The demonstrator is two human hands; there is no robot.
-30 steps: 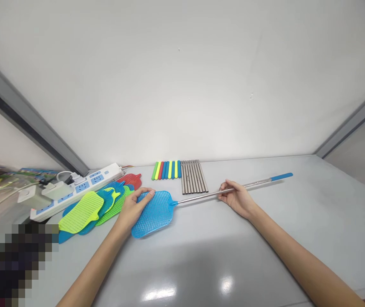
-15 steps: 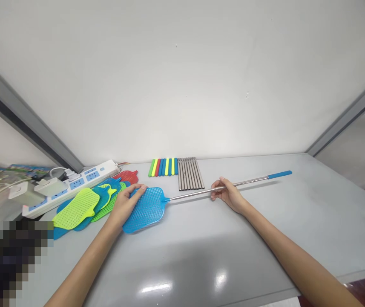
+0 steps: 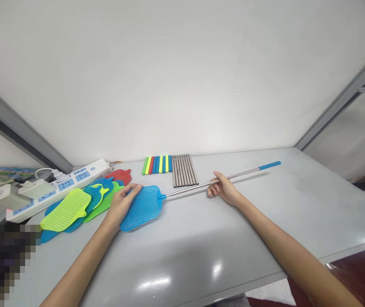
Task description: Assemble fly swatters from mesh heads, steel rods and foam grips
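Note:
A blue fly swatter (image 3: 143, 209) with an extended metal rod and a blue handle (image 3: 269, 165) lies across my two hands, just above the table. My left hand (image 3: 123, 204) grips the left edge of its mesh head, thumb on top and the other fingers partly hidden beneath. My right hand (image 3: 223, 188) is closed around the middle of the rod, fingers curled under it. Beyond the rod, several metal tubes (image 3: 185, 170) lie side by side. Left of them is a row of coloured handle grips (image 3: 157, 164) in green, yellow, red and blue.
Loose swatter heads in yellow (image 3: 67, 209), blue, green and red (image 3: 121, 175) overlap at the left. Behind them a white power strip (image 3: 70, 184) holds plugged-in chargers (image 3: 37, 188). A white wall (image 3: 182, 76) backs the grey table (image 3: 182, 256), with metal posts at both sides.
The whole view has shifted slightly, so things sit a little further left. Both hands keep hold of the fly swatter, and my right fingers have curled in more around the rod.

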